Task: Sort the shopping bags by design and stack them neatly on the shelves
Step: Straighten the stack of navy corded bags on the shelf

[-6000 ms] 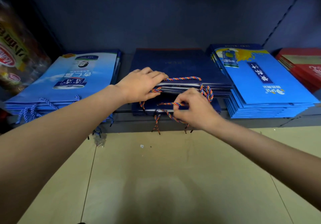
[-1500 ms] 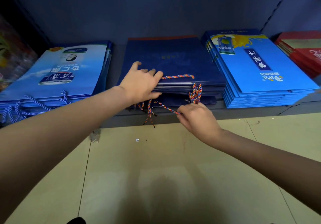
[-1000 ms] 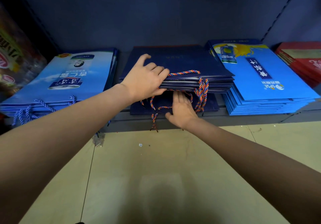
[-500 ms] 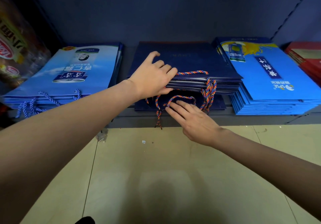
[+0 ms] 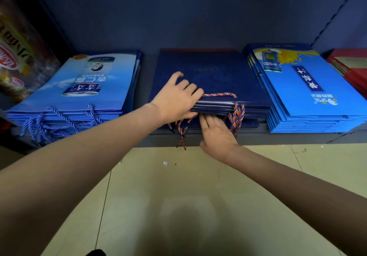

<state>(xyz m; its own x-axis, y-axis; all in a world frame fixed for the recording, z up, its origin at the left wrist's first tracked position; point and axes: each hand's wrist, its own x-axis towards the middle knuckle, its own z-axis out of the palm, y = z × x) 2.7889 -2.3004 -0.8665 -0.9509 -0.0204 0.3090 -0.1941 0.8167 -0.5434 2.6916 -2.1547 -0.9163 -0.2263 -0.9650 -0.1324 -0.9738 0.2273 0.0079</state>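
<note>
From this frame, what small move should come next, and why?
Probably slide the right hand further in, tucking the braided handle cords under the lifted bags. The left hand holds up the front edge of the upper navy bags, the right fingers are flat in the gap, and cords dangle past the shelf edge.

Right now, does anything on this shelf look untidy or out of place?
Yes. Multicoloured rope handles dangle from the navy bag stack over the shelf edge, while the left hand lifts its upper bags and the right hand reaches underneath. Blue-and-white cords spill from the light-blue stack too.
</note>
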